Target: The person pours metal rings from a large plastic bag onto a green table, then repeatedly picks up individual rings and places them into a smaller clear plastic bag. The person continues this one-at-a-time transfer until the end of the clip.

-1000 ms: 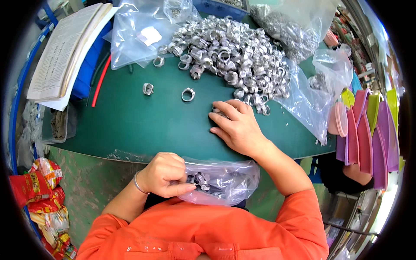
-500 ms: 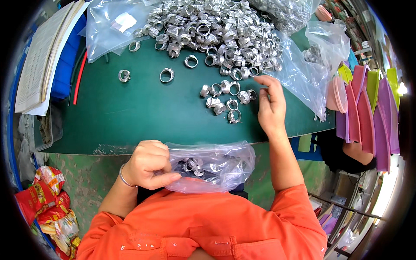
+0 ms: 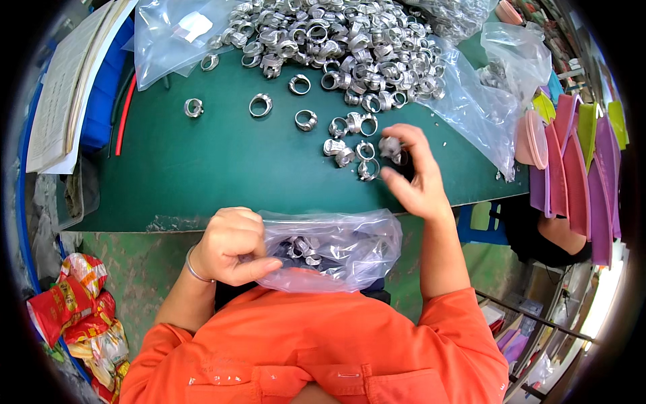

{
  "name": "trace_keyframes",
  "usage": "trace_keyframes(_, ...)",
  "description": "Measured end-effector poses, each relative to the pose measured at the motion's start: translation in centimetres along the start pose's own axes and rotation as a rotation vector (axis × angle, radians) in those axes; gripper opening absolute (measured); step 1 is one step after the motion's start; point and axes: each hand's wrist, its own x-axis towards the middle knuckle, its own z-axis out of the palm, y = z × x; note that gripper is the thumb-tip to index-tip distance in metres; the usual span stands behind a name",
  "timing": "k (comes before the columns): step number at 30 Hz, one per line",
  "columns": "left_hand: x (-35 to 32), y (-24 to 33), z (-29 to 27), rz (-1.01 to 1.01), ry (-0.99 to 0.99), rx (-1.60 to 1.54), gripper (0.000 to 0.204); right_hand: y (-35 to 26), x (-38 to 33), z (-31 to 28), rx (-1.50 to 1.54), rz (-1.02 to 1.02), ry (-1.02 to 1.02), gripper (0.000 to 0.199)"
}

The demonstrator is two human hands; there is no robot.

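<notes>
My left hand (image 3: 235, 248) is closed on the left side of a clear plastic bag (image 3: 373, 246), held at the table's near edge with its mouth spread. Several silvery metal ring clamps (image 3: 304, 249) lie inside it. My right hand (image 3: 420, 172) is over the table, thumb and fingers apart and curved about a blurred metal ring clamp (image 3: 391, 148) by the fingertips; no firm grip shows. Just left of that hand sits a small group of ring clamps (image 3: 343, 155). One separate ring clamp (image 3: 305, 120) lies at that group's far left.
A large heap of ring clamps (image 3: 336, 47) covers the far part of the green table (image 3: 202, 161). Plastic sheeting (image 3: 471, 101) lies at right, beside hanging coloured plastic strips (image 3: 572, 155). Papers (image 3: 67, 87) and a red rod (image 3: 124, 121) are at left.
My right hand has moved nearer and curved over the clamps, shifting one toward me. One clamp now lies apart, left of the small group. My left hand still holds the bag.
</notes>
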Motion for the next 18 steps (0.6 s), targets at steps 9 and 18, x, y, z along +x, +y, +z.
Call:
trace_keyframes(9, -0.1, 0.1, 0.0, -0.002, 0.000, 0.022, 0.032, -1.1, 0.6, 2.7, -0.304, -0.179, -0.027, 0.049)
trace_keyframes(18, -0.2, 0.0, 0.1, -0.005, 0.009, 0.022, 0.033, -1.8, 1.6, 4.8, -0.326, -0.266, 0.022, 0.027)
